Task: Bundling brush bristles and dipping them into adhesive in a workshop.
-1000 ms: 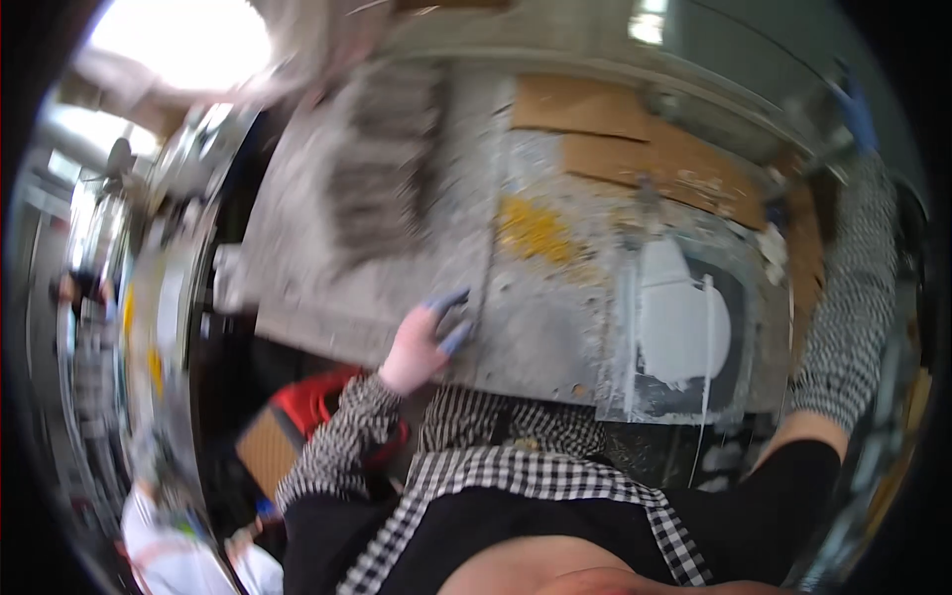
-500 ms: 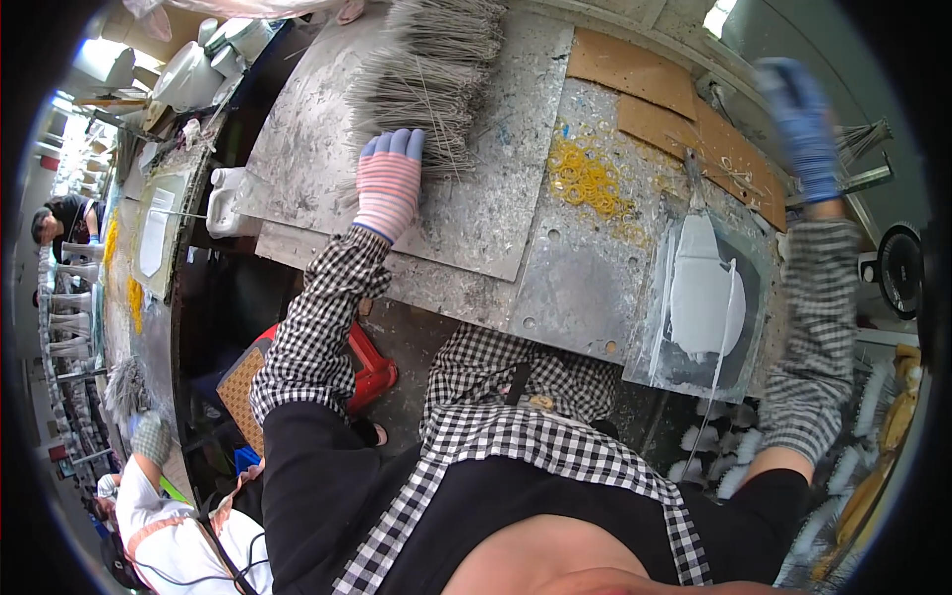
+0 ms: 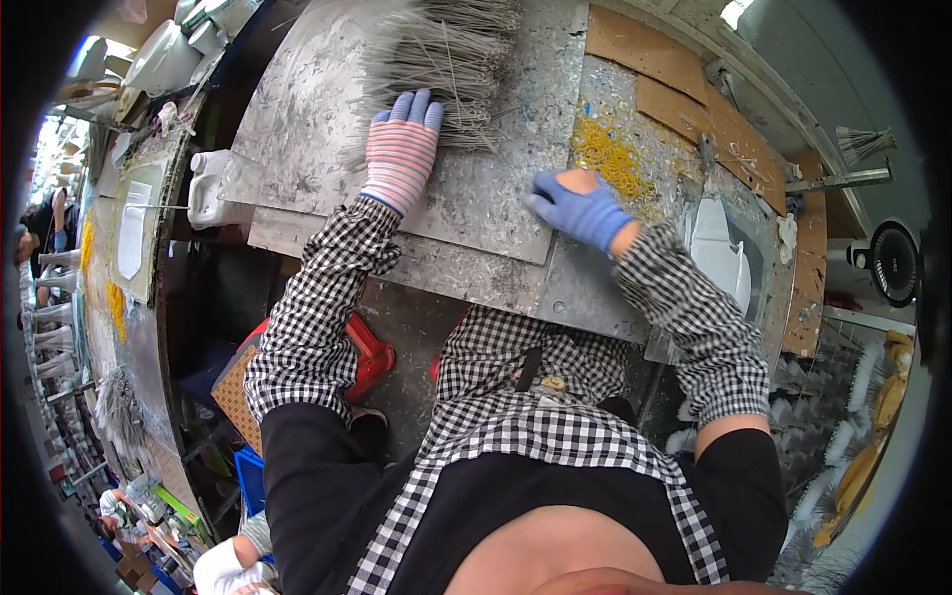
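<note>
Blue-tipped fingers extended, the left hand (image 3: 400, 154) in a pink-striped glove lies on the near end of a stack of thin grey wires (image 3: 451, 74). The blue-gloved right hand (image 3: 585, 210), its fingers curled, hovers over the worktable beside the yellow rings (image 3: 610, 159); whether it grips anything is hidden. The wires lie on a scuffed grey metal sheet (image 3: 297, 119), whose bare stretch between the hands leaves room to move. The sheet's near edge stops short of the tabletop's (image 3: 466, 283), which runs just above the lap of a checked apron (image 3: 555, 436). Cardboard pieces (image 3: 650, 50) line the far right side; nearer, a white smear (image 3: 714, 243) coats a plate. At left, a white jug (image 3: 206, 188) stands by the corner, and a dark gap separates a second table (image 3: 144, 297). A red stool (image 3: 372, 357) sits below.
</note>
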{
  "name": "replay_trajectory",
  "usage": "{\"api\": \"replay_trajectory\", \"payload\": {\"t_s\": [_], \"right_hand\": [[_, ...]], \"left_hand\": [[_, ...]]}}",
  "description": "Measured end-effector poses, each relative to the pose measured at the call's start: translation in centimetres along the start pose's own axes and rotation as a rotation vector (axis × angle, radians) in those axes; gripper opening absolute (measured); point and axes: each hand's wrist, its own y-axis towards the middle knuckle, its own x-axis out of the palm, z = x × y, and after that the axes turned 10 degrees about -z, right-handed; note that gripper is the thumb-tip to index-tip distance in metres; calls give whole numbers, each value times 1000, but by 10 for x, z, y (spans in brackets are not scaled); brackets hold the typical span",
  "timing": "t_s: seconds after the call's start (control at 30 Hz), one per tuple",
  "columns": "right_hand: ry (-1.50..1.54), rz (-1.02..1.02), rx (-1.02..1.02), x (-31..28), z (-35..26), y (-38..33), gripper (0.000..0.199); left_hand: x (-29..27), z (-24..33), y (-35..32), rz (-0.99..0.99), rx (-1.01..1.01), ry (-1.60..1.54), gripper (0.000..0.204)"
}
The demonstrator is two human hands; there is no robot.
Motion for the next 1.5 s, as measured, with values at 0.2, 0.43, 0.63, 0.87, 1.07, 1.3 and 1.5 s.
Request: {"api": "replay_trajectory", "payload": {"t_s": [0.2,0.43,0.63,0.87,1.07,1.3,1.5], "right_hand": [[-17,288,-265,-46,-28,22,17],[-305,325,-290,-62,-46,169,24],[-233,251,-299,-74,-28,196,30],[-221,378,-270,-55,-7,206,34],[-188,445,-503,-69,-42,153,18],[-381,-27,-712,-29,-70,152,19],[-726,199,-590,-31,-50,182,19]], "left_hand": [[-12,3,13,-214,-75,-93,36],[14,-3,19,-28,45,-37,30],[-2,4,3,-70,4,42,28],[-49,34,-56,-392,-11,-109,23],[-42,27,-55,-259,53,-130,27],[-45,41,-68,-205,68,-67,29],[-51,57,-94,-364,-12,-110,43]]}}
